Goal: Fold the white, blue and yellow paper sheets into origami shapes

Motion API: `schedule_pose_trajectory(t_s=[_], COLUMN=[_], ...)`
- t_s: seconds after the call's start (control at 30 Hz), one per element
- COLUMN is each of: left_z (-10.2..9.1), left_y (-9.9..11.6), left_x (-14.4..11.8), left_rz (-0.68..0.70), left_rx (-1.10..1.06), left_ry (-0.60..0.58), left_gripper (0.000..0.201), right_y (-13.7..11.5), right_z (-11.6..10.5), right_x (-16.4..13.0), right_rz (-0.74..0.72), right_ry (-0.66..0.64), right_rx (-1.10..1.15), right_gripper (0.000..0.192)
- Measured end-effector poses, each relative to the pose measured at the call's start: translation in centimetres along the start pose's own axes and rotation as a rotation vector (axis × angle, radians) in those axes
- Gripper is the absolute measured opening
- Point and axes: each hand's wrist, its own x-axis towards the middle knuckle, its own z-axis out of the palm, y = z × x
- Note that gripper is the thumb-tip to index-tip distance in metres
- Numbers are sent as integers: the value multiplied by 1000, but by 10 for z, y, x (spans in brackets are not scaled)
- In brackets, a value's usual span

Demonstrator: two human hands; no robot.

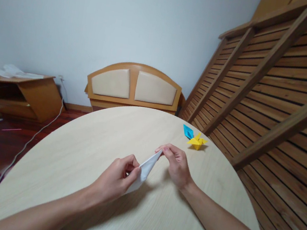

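Both hands meet over the middle of a round, pale wood-grain table (81, 158), working a folded white paper piece (146, 168). The paper is narrow & pointed, held just above the tabletop, slanting from lower left up to the right.

Left hand (115, 181): fingers curled in, thumb & forefinger pinching the lower, wider end of the white paper; the other fingers are tucked under, so can't tell exactly how they sit. Part of the paper is hidden behind this hand.

Right hand (176, 166): thumb & fingertips pressed together on the upper tip of the paper, pinching it at the point; remaining fingers bent & close together, wrist resting low near the table. Both forearms come in from the bottom edge of the view.

Further back on the table, near its right rim & well apart from the hands, lie two finished folds: a blue origami piece (188, 131), diamond-shaped, and a yellow origami piece (197, 141) w/ several points, just beside it – they look to be touching or nearly so.

Behind the table: a wooden headboard (134, 86) w/ two cream padded panels against the wall. To the right, a slatted wooden bed frame (277, 92) leans upright. At left, a low wooden shelf unit (27, 96) w/ white sheets on top, and a white cable (35, 134) trailing over the dark red floor
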Motion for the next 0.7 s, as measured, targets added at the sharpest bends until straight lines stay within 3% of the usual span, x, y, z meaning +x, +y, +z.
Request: schedule_pose_trajectory(t_s=[0.3,0.47,0.7], left_z=[2,2,2], left_y=[-6,-3,-3], left_x=[2,0,0], left_rz=[-10,-33,3], left_rx=[-139,-154,-133], left_ry=[78,40,27], left_gripper=[34,35,36], right_y=[-4,-10,-16], right_z=[20,24,20], right_x=[-4,-8,-9], right_rz=[234,186,141], right_ry=[-156,-146,-281], right_rx=[56,7,-157], right_gripper=[40,40,38])
